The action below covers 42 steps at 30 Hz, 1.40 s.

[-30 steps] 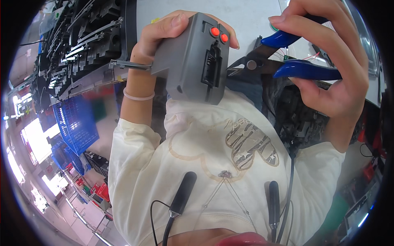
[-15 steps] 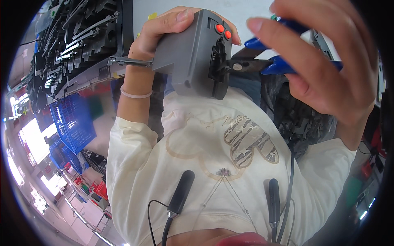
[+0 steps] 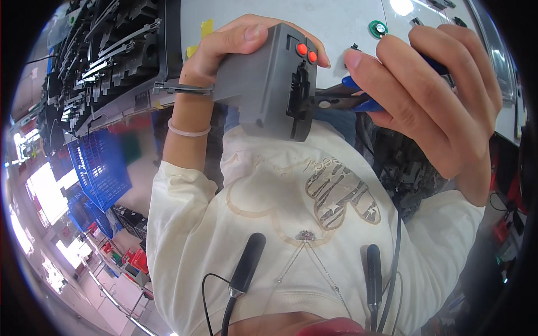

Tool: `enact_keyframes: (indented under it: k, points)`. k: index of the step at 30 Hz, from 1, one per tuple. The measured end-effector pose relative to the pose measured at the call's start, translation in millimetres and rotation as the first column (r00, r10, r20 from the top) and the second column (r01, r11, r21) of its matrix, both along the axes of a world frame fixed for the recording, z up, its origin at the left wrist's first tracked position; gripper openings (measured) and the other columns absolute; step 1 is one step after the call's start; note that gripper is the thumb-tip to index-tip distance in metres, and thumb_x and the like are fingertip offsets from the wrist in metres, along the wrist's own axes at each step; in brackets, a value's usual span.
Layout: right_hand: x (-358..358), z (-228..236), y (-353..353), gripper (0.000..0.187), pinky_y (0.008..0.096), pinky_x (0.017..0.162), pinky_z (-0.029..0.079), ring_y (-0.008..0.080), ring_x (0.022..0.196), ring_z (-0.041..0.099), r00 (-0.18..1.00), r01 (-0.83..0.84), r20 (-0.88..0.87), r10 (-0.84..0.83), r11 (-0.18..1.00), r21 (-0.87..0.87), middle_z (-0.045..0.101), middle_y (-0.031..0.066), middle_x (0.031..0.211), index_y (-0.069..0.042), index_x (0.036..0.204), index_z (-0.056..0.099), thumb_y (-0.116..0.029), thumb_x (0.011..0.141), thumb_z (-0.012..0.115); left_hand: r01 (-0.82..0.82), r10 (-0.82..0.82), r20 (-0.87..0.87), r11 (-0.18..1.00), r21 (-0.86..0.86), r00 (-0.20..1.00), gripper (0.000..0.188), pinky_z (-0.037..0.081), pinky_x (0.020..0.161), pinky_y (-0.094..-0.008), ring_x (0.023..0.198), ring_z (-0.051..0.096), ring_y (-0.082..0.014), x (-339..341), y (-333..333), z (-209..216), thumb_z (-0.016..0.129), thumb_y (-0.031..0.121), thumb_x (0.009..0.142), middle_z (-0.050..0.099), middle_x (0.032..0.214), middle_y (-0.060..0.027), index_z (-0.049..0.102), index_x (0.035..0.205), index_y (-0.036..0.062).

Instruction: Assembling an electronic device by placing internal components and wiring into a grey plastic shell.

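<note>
My left hand [image 3: 238, 40] is wrapped round a grey plastic housing [image 3: 252, 78], its thumb on the upper left edge. Two orange round buttons [image 3: 302, 49] sit on the housing's end, above a dark slotted opening. A thin metal strip [image 3: 182, 88] sticks out from the housing's left side. With my right hand [image 3: 431, 95] I grip blue-handled pliers [image 3: 330, 101], their dark jaws reaching into the slot. What the jaw tips touch inside is too dark to make out. Part of the handles is hidden behind my fingers.
On the white table [image 3: 336, 22] lie a green round part [image 3: 378, 29] and small dark pieces. A rack of dark metal parts [image 3: 112, 56] stands at the left, near a blue basket [image 3: 101, 168]. Bagged dark parts [image 3: 406, 162] lie beyond my right side.
The pliers' handles have come closer together as my right hand closed and lowered a little. The housing has shifted slightly down, and more of the table shows.
</note>
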State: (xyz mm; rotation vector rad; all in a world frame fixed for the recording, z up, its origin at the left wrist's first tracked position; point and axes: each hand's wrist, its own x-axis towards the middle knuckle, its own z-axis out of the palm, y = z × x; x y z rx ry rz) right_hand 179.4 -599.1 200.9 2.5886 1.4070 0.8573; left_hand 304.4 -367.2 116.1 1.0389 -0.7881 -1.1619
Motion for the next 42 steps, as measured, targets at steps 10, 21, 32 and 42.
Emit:
enact_keyframes:
  k: [10, 21, 32, 42]
  points:
    - [6.8, -17.6, -18.5, 0.032, 0.0339, 0.065, 0.052, 0.0249, 0.082, 0.061, 0.990, -0.135, 0.032, 0.134, 0.990, 0.046, 0.065, 0.0069, 0.087, -0.006, 0.093, 0.074, -0.021, 0.064, 0.075, 0.032, -0.031, -0.023, 0.999, 0.028, 0.999, 0.070, 0.049, 0.076, -0.0257, 0.084, 0.063, -0.0185, -10.3, -7.6, -3.6, 0.057, 0.053, 0.080, 0.066, 0.097, -0.0170, 0.062, 0.108, -0.0108]
    - [-18.8, 5.2, 13.6, 0.025, 0.0320, 0.076, 0.050, 0.0209, 0.090, 0.059, 0.969, 0.233, 0.086, -0.230, 0.972, -0.025, 0.064, -0.0025, 0.090, -0.010, 0.086, 0.073, -0.016, 0.063, 0.081, -0.067, 0.068, -0.005, 0.995, 0.075, 0.998, 0.073, 0.051, 0.077, -0.0275, 0.086, 0.065, -0.0203, -2.3, -3.1, -1.0, 0.060, 0.052, 0.079, 0.066, 0.100, -0.0186, 0.058, 0.112, -0.0129]
    - [0.6, 13.2, -18.8, 0.031, 0.0323, 0.078, 0.048, 0.0219, 0.089, 0.060, 0.994, 0.087, 0.071, -0.080, 0.992, -0.095, 0.064, 0.0033, 0.093, -0.006, 0.094, 0.072, -0.012, 0.065, 0.080, -0.097, 0.098, 0.058, 0.995, -0.023, 0.993, 0.061, 0.051, 0.079, -0.0282, 0.086, 0.065, -0.0207, 9.4, -6.0, -10.9, 0.052, 0.044, 0.085, 0.066, 0.100, -0.0182, 0.061, 0.109, -0.0108]
    - [-5.7, -36.6, -11.6, 0.044, 0.0263, 0.069, 0.044, 0.0186, 0.082, 0.059, 0.683, 0.521, -0.730, 0.027, 0.682, 0.513, 0.063, 0.0115, 0.091, 0.002, 0.104, 0.066, -0.013, 0.062, 0.069, -0.242, 0.243, 0.214, 0.970, -0.033, 0.946, 0.064, 0.049, 0.082, -0.0291, 0.090, 0.064, -0.0234, 4.8, -1.2, 12.3, 0.049, 0.046, 0.084, 0.063, 0.106, -0.0211, 0.061, 0.109, -0.0110]
